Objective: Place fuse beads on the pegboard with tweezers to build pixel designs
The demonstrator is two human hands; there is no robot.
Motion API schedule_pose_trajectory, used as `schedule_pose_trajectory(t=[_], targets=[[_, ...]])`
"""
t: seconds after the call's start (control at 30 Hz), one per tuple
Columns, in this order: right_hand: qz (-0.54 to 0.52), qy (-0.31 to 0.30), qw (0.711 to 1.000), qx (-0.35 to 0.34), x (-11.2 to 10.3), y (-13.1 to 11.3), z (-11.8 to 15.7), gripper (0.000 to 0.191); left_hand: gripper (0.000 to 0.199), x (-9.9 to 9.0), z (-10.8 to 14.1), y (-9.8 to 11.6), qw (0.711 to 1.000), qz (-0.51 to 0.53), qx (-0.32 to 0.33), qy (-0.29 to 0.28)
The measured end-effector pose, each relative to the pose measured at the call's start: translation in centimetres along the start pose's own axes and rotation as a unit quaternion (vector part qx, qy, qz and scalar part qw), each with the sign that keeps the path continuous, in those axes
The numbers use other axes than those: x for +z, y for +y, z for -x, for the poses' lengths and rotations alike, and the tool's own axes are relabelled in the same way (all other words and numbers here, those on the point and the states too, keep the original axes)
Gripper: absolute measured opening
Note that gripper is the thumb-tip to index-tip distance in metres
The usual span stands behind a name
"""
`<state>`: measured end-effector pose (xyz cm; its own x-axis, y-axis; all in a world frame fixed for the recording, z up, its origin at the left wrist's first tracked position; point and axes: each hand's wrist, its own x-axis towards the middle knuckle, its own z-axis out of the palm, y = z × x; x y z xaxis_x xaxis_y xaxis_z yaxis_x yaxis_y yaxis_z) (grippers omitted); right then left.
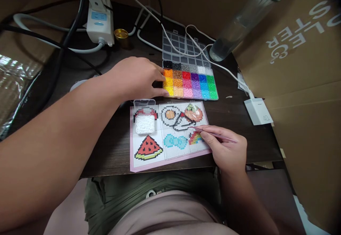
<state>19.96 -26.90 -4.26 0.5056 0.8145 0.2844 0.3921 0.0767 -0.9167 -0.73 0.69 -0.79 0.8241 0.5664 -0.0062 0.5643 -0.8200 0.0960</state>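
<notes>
Pinching the pink tweezers (217, 135) between thumb and fingers, the right hand (229, 151) is holding their tips at the clear pegboard (171, 154), lying near the desk's (109, 158) front edge. Left of the tips, an open box (144, 107) is holding white beads. Beyond, the left hand (138, 78), thumb and fingers apart, is touching the bead case's (174, 45) left side.
</notes>
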Motion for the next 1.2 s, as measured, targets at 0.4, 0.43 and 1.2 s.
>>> schedule_pose_trajectory(t=[0.4, 0.43, 1.2], targets=[[0.005, -0.013, 1.0, -0.013, -0.1, 0.2, -0.1, 0.024, 0.057, 0.1, 0.0, -0.2, 1.0, 0.006, 0.0, 0.011], [0.006, -0.013, 1.0, -0.012, -0.1, 0.2, -0.1, 0.023, 0.057, 0.0, 0.0, -0.1, 1.0, 0.005, 0.0, 0.009], [0.038, 0.005, 0.999, -0.004, -0.4, 0.1, 0.2, 0.014, 0.058, 1.0, -0.1, -1.0, 0.999, 0.044, 0.008, 0.027]])
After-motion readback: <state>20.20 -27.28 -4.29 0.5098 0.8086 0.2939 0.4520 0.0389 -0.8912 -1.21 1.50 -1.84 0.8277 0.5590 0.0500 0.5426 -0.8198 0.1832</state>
